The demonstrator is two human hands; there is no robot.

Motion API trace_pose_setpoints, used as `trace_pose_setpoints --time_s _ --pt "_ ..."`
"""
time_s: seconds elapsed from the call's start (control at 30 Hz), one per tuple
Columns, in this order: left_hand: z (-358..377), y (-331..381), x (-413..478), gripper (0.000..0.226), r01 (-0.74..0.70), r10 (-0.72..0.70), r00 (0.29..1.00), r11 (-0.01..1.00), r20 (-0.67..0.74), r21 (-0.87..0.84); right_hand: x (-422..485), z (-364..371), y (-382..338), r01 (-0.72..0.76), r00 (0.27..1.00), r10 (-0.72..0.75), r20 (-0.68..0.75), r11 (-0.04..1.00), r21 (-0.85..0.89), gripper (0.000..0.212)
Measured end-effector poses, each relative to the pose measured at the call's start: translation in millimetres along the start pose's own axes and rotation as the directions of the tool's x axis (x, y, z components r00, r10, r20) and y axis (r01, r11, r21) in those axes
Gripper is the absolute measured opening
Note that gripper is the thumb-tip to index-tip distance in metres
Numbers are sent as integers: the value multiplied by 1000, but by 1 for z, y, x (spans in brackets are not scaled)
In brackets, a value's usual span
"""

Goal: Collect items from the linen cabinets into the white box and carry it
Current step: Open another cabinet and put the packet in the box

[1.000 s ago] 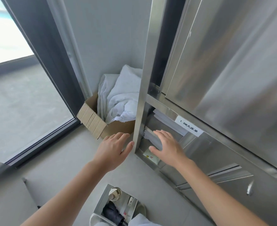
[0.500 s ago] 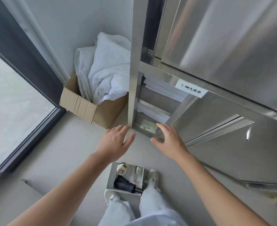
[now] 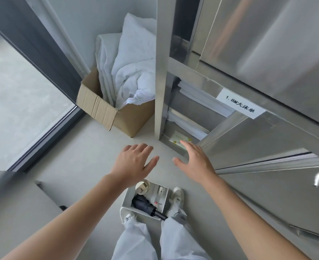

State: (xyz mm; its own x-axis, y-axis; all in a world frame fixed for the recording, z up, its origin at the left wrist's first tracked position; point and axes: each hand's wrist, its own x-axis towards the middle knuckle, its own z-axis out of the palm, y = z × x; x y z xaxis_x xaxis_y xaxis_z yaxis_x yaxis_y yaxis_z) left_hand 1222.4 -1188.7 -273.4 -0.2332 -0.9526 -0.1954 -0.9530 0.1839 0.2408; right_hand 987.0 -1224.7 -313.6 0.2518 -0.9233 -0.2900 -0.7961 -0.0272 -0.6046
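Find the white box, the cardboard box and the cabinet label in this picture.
white box [image 3: 127,198]: head view, on its left wall.
cardboard box [image 3: 134,119]: head view, on its bare front side.
cabinet label [image 3: 239,106]: head view, on the middle of the printed strip.

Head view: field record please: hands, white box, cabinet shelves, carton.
left hand: open, empty, over the floor
right hand: open, empty, fingertips near bottom edge of cabinet
white box: on floor, holds black umbrella
cabinet shelves: stacks of folded white sheets
cardboard carton: left of cabinet, heaped with white linen
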Motion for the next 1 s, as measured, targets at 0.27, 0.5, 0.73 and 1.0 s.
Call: trace_pose_setpoints --time_s 0.27,0.5,0.73,1.0 --pt "115 -7 50 60 145 -142 989 987 52 -69 46 74 82 -120 988 117 102 992 29 71" --pt "254 -29 74 60 200 -178 973 969 148 -147 85 164 166 -239 968 231 102 968 80 70" --pt "340 -53 86 64 214 -173 962 958 211 -189 101 227 225 -298 951 289 107 952 69 68" --pt "363 -71 115 63 186 -144 968 961 204 -204 125 259 252 -292 955 284 90 952 88 67"
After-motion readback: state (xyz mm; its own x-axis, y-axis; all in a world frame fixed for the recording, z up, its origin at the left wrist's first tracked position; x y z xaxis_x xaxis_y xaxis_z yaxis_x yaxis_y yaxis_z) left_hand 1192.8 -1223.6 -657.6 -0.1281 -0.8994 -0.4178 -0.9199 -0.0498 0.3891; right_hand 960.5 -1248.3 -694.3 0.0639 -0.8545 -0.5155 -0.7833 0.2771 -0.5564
